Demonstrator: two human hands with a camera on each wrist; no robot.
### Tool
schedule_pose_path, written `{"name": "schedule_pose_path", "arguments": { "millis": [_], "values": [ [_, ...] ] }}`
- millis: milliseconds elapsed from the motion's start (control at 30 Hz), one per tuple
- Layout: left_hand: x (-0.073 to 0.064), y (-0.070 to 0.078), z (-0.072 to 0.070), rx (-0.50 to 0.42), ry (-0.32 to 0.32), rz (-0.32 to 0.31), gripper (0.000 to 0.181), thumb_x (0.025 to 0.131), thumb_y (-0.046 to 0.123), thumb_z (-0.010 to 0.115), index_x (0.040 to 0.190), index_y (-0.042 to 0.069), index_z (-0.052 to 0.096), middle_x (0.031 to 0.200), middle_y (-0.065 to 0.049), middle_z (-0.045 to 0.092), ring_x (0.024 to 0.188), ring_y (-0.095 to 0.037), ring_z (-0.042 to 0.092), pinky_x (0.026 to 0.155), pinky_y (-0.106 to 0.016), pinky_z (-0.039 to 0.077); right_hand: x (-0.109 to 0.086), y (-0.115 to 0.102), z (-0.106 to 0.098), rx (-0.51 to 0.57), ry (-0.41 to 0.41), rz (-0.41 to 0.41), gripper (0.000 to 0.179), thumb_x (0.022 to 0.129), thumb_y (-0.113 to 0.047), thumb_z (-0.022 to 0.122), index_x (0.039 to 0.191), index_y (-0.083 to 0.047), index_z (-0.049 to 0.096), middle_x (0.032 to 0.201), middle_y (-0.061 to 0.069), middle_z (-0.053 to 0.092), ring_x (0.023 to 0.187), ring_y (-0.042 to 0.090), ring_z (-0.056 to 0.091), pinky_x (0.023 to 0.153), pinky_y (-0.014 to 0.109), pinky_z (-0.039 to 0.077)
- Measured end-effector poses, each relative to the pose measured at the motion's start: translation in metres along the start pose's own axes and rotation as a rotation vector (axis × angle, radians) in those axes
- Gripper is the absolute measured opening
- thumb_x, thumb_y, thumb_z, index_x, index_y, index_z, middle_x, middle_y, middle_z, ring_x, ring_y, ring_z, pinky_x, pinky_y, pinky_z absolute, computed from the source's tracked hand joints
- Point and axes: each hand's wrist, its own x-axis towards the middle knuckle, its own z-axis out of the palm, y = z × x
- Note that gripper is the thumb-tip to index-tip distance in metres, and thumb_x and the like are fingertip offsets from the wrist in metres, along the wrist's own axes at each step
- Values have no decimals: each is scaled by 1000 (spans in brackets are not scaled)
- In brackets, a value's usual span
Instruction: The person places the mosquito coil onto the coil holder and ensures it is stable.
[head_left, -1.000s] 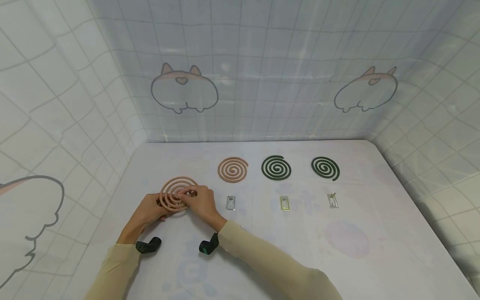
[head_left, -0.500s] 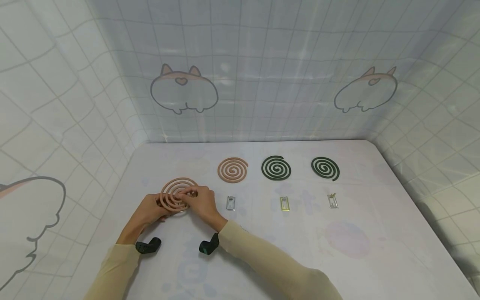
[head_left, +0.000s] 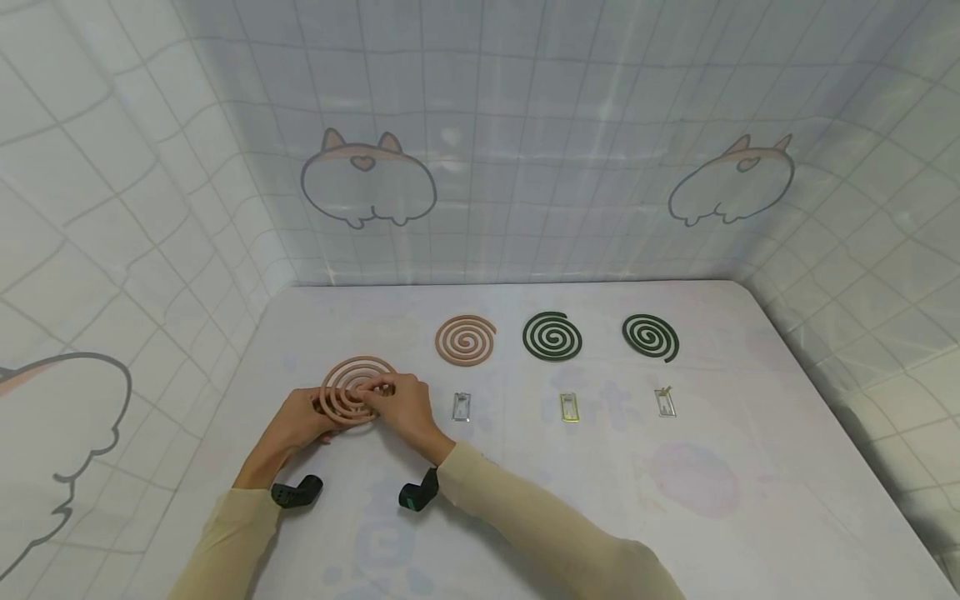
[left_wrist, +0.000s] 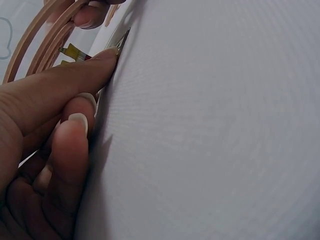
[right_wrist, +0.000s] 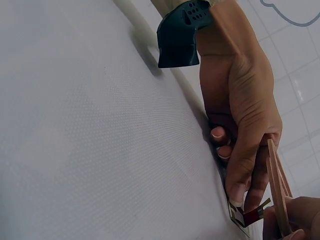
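Note:
A tan mosquito coil (head_left: 327,389) is held tilted at the table's left, between both hands. My right hand (head_left: 407,408) pinches it near its centre, with curled fingers. Beneath the coil, my left hand (head_left: 300,415) holds a small metal coil stand, its base low against the table. In the left wrist view the thumb of that hand (left_wrist: 55,95) presses on the base, and the stand's raised prong (left_wrist: 75,52) points toward the coil (left_wrist: 25,40). The right wrist view shows the prong (right_wrist: 255,215) close beside the coil's edge; whether they touch I cannot tell.
Behind lie another tan coil (head_left: 466,340) and two green coils, one in the middle (head_left: 552,337) and one on the right (head_left: 650,337). Before them are three metal stands: silver (head_left: 462,407), gold (head_left: 570,407) and silver with a raised prong (head_left: 665,402). Patterned curtains surround the table.
Almost nothing differs. The coil and my hands stay in the same place, with the coil's tilt shifting very slightly.

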Motion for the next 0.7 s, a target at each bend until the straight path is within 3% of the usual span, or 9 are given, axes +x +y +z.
{"name": "schedule_pose_path", "arguments": {
  "millis": [233, 467, 700],
  "values": [
    [2, -4, 2, -16, 3, 37, 43, 86, 20, 86, 115, -7, 69, 76, -5, 69, 55, -20, 62, 52, -31, 53, 3, 2, -2, -10, -22, -10, 10, 93, -35, 78, 96, -26, 81, 65, -7, 59, 55, 7, 38, 52, 23, 33],
    [4, -5, 2, -23, -1, 23, 26, 87, 8, 80, 106, -6, 71, 67, -5, 65, 53, -19, 61, 51, -30, 51, 6, 3, -6, -44, -39, -35, 11, 93, -35, 78, 96, -25, 82, 63, -7, 57, 56, 6, 42, 52, 23, 34],
    [3, -5, 2, -43, -14, 10, 24, 88, 8, 80, 106, -5, 70, 64, -5, 63, 53, -19, 59, 52, -30, 50, 8, 4, -7, -46, -58, -38, 10, 93, -33, 79, 96, -24, 82, 63, -6, 58, 54, 6, 41, 50, 23, 34]
  ]
}}
